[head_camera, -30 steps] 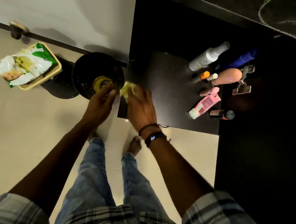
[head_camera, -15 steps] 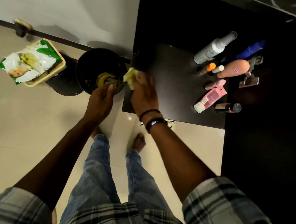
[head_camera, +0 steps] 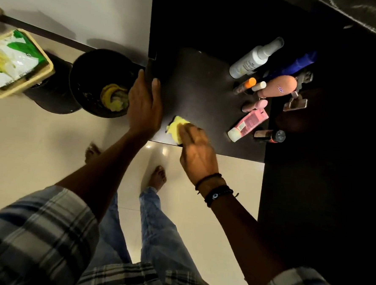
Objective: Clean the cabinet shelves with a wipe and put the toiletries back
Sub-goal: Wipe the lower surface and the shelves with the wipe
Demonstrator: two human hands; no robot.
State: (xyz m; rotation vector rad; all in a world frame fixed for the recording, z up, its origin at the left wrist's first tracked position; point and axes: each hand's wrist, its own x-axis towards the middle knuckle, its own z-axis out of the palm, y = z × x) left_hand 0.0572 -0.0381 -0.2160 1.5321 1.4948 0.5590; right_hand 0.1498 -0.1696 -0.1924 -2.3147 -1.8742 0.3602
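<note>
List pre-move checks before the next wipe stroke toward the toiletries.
1. Wipe under right hand, flat on shelf: ok.
2. Left hand bracing cabinet side panel: ok.
3. Stroke path clear up to pink tube: ok.
4. Right end of shelf cleared: not ok, white spray bottle and other toiletries lie there.
5. Wipe clean enough: cannot tell.
6. Bin within reach: ok.
</note>
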